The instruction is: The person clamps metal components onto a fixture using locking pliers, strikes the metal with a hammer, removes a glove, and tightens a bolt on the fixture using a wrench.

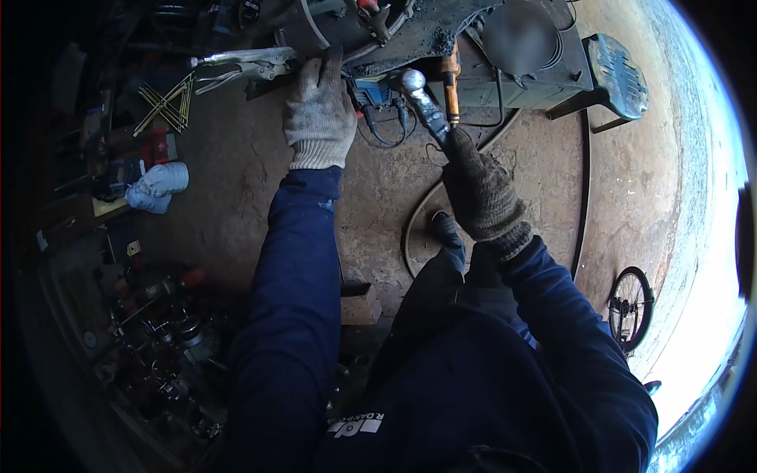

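My left hand [319,118], in a pale knit glove, reaches to the bench's near edge. Its fingers bend over dark metal there, and what they grip is hidden. Right beside it, locking pliers [251,61] point left. Curved metal strips [377,46] lie on the bench just past the fingertips. My right hand [482,189], in a dirtier brown glove, is wrapped around a ball-ended metal bar [427,109]. The bar's shiny round end tilts up and left, in front of the bench edge and apart from my left hand.
An orange-handled tool [450,83] hangs at the bench edge [505,93], near a blue device with cables [377,93]. A stool [617,75] stands right. Rods [165,106] and a cloth bundle [159,188] lie left. Hoses cross the floor; a wheel [631,307] is lower right.
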### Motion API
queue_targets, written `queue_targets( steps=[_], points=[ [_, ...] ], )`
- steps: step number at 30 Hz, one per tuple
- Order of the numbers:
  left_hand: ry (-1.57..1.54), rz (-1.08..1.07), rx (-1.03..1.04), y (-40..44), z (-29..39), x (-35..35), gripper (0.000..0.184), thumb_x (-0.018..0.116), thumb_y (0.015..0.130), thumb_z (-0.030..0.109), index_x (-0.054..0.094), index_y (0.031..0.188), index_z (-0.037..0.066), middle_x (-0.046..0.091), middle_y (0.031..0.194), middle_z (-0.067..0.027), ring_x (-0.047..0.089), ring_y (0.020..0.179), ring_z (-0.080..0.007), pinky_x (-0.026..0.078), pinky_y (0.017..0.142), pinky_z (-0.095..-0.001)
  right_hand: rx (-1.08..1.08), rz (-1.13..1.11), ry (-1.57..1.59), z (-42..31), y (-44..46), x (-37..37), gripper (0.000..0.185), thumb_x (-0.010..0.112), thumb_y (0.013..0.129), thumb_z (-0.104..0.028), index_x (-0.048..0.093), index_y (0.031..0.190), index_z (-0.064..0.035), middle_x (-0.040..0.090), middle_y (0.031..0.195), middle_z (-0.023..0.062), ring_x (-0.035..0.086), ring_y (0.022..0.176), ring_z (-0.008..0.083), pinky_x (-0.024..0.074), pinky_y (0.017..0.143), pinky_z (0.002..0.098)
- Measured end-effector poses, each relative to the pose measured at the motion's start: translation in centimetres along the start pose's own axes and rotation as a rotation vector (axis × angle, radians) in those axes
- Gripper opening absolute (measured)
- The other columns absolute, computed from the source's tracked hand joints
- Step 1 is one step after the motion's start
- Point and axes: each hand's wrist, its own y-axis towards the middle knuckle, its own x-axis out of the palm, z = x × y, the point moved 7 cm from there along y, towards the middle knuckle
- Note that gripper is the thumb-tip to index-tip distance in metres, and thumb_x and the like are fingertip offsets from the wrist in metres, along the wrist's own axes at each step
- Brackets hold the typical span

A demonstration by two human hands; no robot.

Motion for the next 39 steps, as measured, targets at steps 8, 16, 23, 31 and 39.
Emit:
queue_targets(
  steps=[8,16,23,31,39],
  points=[
    [-0.043,0.02,0.033,-0.3,-2.3,2.2,0.049,0.064,0.09,0.013,0.059,0.138,0.02,0.056,0.138,-0.0081,0.06,0.121,-0.0325,0.053,0.101,-0.0447,-0.115,0.106,-0.046,-4.9,5.0,-0.3,0.053,0.062,0.097,-0.017,0.047,0.148,-0.0207,0.067,0.106,0.0237,0.07,0.089,0.0424,0.0567,0.072,0.0495],
    [-0.245,-0.062,-0.047,0.0,-1.9,1.4,0.047,0.06,0.093,0.008,0.059,0.139,0.016,0.059,0.138,-0.0145,0.057,0.127,-0.0333,0.048,0.107,-0.0416,-0.096,0.127,-0.085,-3.6,4.9,0.6,0.057,0.063,0.096,-0.016,0.044,0.149,-0.0177,0.068,0.1,0.0226,0.069,0.084,0.0411,0.0549,0.07,0.0497],
    [-0.278,-0.081,-0.052,-0.3,-1.9,1.3,0.055,0.06,0.093,0.008,0.054,0.146,0.021,0.056,0.14,-0.0144,0.058,0.125,-0.0336,0.053,0.101,-0.0428,-0.081,0.128,-0.014,-0.5,-0.5,2.7,0.052,0.069,0.091,-0.019,0.054,0.139,-0.0049,0.072,0.11,0.0188,0.07,0.102,0.037,0.0525,0.091,0.0465],
    [-0.41,-0.012,0.003,-3.3,-3.7,-1.2,0.035,0.063,0.092,0.013,0.067,0.127,0.011,0.067,0.123,-0.0159,0.067,0.107,-0.038,0.055,0.093,-0.0465,0.063,-0.267,0.322,1.3,-0.4,3.2,0.044,0.065,0.093,-0.022,0.058,0.134,-0.0058,0.072,0.106,0.018,0.07,0.101,0.0367,0.0538,0.089,0.0455],
    [-0.272,-0.081,-0.221,-3.6,-13.7,-2.3,0.033,0.065,0.093,0.018,0.067,0.124,0.007,0.069,0.121,-0.0182,0.067,0.106,-0.0385,0.055,0.092,-0.0449,-0.009,-0.042,0.36,-1.7,3.1,1.3,0.041,0.067,0.09,-0.026,0.062,0.125,-0.004,0.07,0.102,0.0183,0.068,0.096,0.0382,0.053,0.082,0.0447]
  ],
)
